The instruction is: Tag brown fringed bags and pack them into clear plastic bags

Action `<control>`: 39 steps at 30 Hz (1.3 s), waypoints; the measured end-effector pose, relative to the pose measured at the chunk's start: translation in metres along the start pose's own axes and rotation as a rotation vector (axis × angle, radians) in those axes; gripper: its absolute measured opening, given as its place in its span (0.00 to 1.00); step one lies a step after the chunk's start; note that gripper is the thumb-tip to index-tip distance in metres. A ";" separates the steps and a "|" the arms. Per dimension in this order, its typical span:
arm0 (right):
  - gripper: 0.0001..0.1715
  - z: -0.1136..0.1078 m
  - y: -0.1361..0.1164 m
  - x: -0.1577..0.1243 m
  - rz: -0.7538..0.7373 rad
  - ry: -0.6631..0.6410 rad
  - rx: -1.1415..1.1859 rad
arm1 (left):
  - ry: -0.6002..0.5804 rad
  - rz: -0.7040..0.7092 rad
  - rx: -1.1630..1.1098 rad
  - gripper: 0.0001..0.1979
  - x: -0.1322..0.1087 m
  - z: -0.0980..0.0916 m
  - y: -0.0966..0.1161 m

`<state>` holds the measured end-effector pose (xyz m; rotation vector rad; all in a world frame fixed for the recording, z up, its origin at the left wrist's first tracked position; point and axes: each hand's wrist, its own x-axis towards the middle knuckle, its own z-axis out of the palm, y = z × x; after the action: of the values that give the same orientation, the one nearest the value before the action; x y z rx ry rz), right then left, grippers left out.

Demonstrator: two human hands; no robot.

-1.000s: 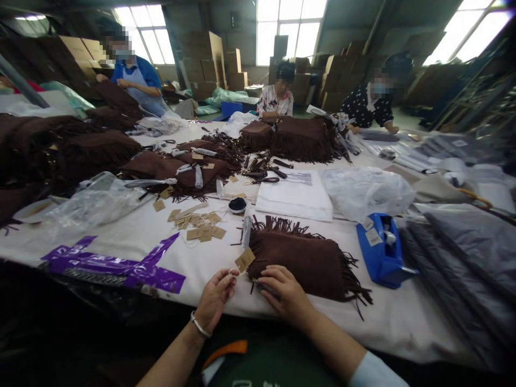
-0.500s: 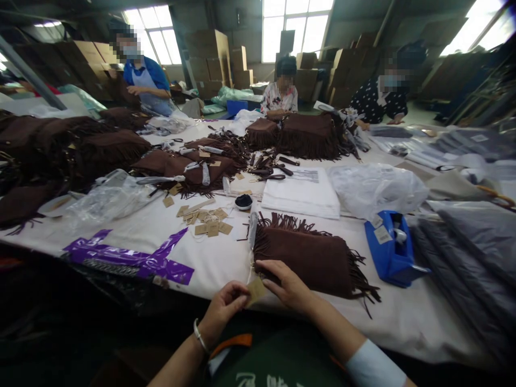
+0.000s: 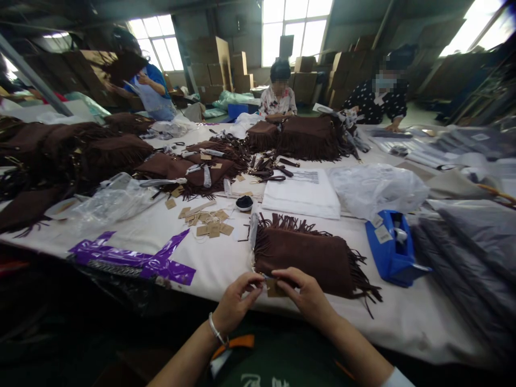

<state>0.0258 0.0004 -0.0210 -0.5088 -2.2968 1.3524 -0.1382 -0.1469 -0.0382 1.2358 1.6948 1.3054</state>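
A brown suede bag with fringe [image 3: 310,257] lies on the white table [image 3: 403,317] right in front of me. At its near edge, my left hand [image 3: 237,303] and my right hand [image 3: 307,294] meet around a small tan paper tag [image 3: 274,288]. My right hand's fingers pinch the tag against the bag's edge. My left hand's fingers are closed in a pinch just left of the tag, apparently on its thin string. A bracelet sits on my left wrist.
A pile of loose tan tags [image 3: 208,221] lies left of the bag, with purple tape strips [image 3: 133,259] nearer. A blue tape dispenser [image 3: 390,248] stands right. White folded sheets [image 3: 301,195], plastic bags [image 3: 377,188] and more brown fringed bags [image 3: 306,137] cover the table. Three other people work at the far side.
The tag has moved from the bag's left corner to its near edge. Both hands have come together around it. The person at back left has raised a brown bag.
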 end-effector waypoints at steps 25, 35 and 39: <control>0.28 -0.014 0.030 0.048 -0.037 -0.001 -0.533 | 0.576 -0.050 0.342 0.12 0.075 -0.075 -0.016; 0.26 -0.007 0.037 0.044 -0.034 -0.102 -0.549 | -0.081 0.424 0.706 0.09 -0.004 0.025 -0.013; 0.27 -0.016 0.026 0.040 0.025 -0.258 -0.587 | -0.056 0.326 0.683 0.12 0.019 0.054 -0.004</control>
<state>0.0024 0.0441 -0.0298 -0.5633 -2.9154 0.7647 -0.0970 -0.1111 -0.0567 1.9810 2.0374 0.8553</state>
